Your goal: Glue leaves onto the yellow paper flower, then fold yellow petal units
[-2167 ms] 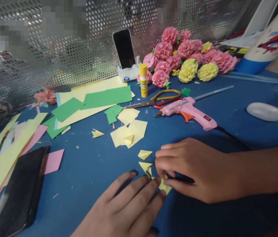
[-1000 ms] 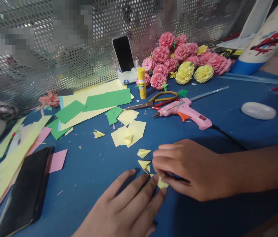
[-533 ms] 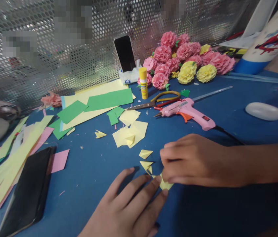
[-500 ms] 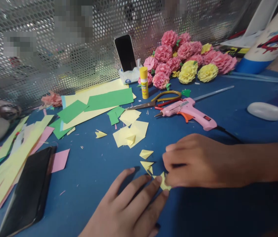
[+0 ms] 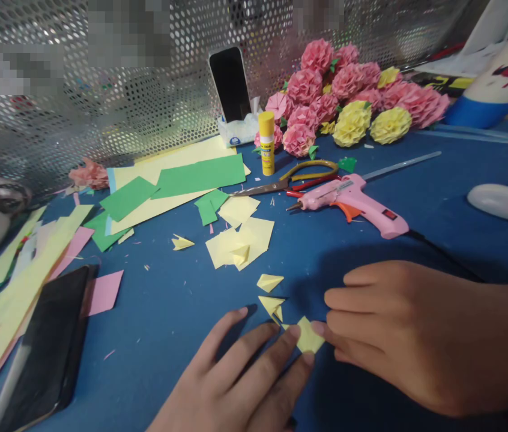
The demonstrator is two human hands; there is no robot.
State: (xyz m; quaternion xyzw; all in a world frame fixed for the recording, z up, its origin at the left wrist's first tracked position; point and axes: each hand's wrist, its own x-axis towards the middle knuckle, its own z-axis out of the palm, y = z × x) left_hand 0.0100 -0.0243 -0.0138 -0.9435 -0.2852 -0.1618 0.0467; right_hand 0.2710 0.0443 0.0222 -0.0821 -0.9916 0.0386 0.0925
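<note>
A small diamond-shaped yellow paper piece (image 5: 310, 336) lies on the blue table between my hands. My left hand (image 5: 240, 372) is spread over the table, its middle fingertips pressing the left edge of that piece. My right hand (image 5: 389, 336) is closed, fingers curled, with a fingertip at the piece's right corner; its hold there is partly hidden. Just above my left fingers are a folded yellow paper petal (image 5: 271, 282) and another folded piece (image 5: 272, 307). Farther up, cut yellow paper (image 5: 258, 237) carries one more folded bit.
A pink glue gun (image 5: 353, 204) and scissors (image 5: 281, 183) lie beyond my right hand. Behind them stand a glue stick (image 5: 267, 144) and a bunch of paper flowers (image 5: 317, 90). A black phone (image 5: 47, 342) and paper strips (image 5: 51, 288) occupy the left side.
My right hand has shifted right and down, turning so its fingers point left. The yellow piece shows more fully as a flat diamond. My left hand stays nearly in place.
</note>
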